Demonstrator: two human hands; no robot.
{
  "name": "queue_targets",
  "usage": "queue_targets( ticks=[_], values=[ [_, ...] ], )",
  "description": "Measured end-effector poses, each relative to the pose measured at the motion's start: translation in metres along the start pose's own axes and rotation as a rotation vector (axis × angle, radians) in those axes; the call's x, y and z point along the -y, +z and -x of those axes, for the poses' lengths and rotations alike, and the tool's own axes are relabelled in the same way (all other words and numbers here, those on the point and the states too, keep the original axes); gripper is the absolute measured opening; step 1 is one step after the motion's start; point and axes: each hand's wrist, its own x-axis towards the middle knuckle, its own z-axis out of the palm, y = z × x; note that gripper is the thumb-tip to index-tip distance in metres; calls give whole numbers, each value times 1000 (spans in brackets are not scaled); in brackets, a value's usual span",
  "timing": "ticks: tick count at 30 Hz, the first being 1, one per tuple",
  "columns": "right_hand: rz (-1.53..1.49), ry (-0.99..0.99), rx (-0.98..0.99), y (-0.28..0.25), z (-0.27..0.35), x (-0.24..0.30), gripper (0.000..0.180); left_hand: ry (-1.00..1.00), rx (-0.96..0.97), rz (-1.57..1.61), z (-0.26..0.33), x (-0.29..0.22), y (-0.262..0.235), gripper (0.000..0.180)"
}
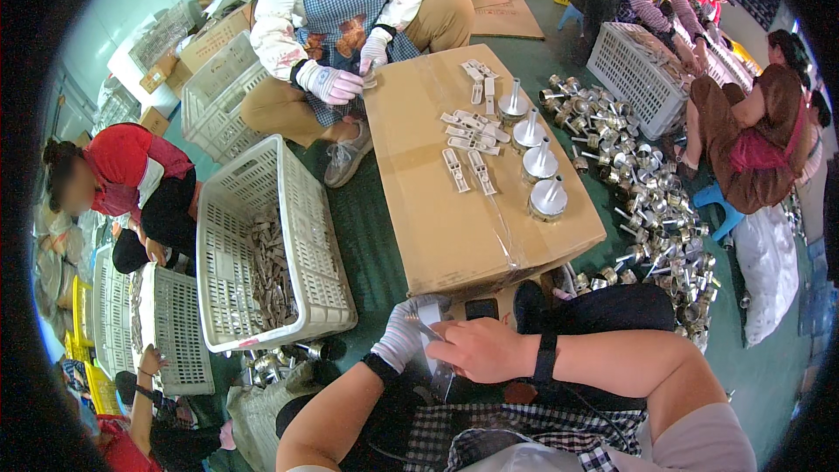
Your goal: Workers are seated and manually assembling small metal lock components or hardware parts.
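My left hand (404, 332), in a striped glove with a black wristband, is closed on a pale flat strip (428, 313) just in front of the cardboard box's near edge. The bare right hand (485, 350), also with a black wristband, pinches at the same strip; a shiny thin end shows by its fingertips. What kind of thing the strip is I cannot make out. On the box (419, 218) stand several round metal parts with upright stems (548, 199). Left of them lie several pale grey plastic clip-like pieces (481, 172).
Opposite sits a person in a checked apron, gloved hands (332, 83) at the box's far left corner. A white crate (328, 275) with grey pieces stands at left. Stemmed metal parts (651, 197) are heaped on the floor at right. Other people work around crates (612, 70).
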Motion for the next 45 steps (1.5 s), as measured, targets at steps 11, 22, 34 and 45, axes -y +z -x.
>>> queue_targets(
  ticks=[11,22,34,45],
  values=[
    [10,-7,8,0,0,0,20,-29,1,198,3,-3,8,22],
    [33,-6,2,0,1,-1,19,-83,-51,193,19,-16,29,22],
    [35,-23,-22,3,1,-1,17,-70,22,276,3,-4,9,22],
    [40,-20,-11,1,1,0,18,-94,27,323,2,-5,8,20]
  ],
)
